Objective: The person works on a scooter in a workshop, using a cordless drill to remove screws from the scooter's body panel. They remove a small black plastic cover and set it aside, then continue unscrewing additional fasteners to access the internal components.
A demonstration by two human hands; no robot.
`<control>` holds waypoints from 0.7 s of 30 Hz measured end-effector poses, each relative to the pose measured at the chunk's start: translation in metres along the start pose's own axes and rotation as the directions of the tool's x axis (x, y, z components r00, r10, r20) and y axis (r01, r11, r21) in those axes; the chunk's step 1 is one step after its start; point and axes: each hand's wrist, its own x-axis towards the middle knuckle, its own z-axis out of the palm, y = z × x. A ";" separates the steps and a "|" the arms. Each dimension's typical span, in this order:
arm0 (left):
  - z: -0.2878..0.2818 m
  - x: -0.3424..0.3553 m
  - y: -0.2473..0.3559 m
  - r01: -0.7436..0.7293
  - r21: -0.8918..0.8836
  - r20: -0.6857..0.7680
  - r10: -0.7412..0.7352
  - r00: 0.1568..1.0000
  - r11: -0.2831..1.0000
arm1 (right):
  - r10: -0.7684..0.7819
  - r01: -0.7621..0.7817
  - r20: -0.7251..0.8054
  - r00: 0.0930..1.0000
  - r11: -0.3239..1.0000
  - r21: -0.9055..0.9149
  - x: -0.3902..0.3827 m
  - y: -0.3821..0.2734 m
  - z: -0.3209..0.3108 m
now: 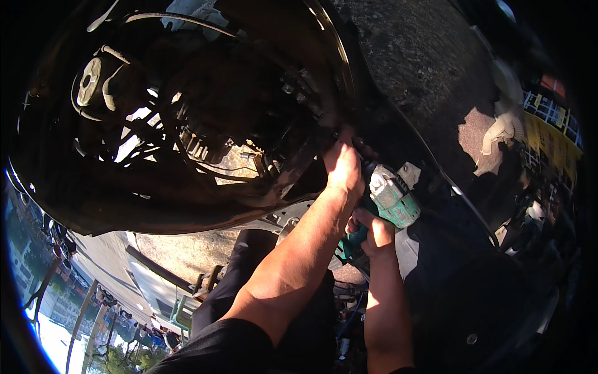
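My right hand (375, 232) is closed around the handle of a green and grey cordless power tool (397, 202), either a drill or an impact wrench. Its nose points up and left toward dark metal parts. My left hand (344, 167) reaches past the tool's front into the shadowed edge of a vehicle's engine bay (187, 206). The left fingertips vanish in deep shade, so what they touch is hidden. A pale, flat piece (409, 175) shows just behind the tool's body.
Hoses and a pale round part (91, 81) sit inside the bay. A dark body panel (436, 249) lies to the right. Beyond it are a pale bent hose (501, 132) and a yellow object (548, 146) near blue crates. A green chair-like frame (182, 313) stands lower left.
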 end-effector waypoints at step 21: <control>-0.026 0.005 -0.028 0.002 0.260 0.072 -0.022 0.997 0.966 | -0.074 0.066 0.035 0.997 0.981 0.184 0.002 0.030 -0.025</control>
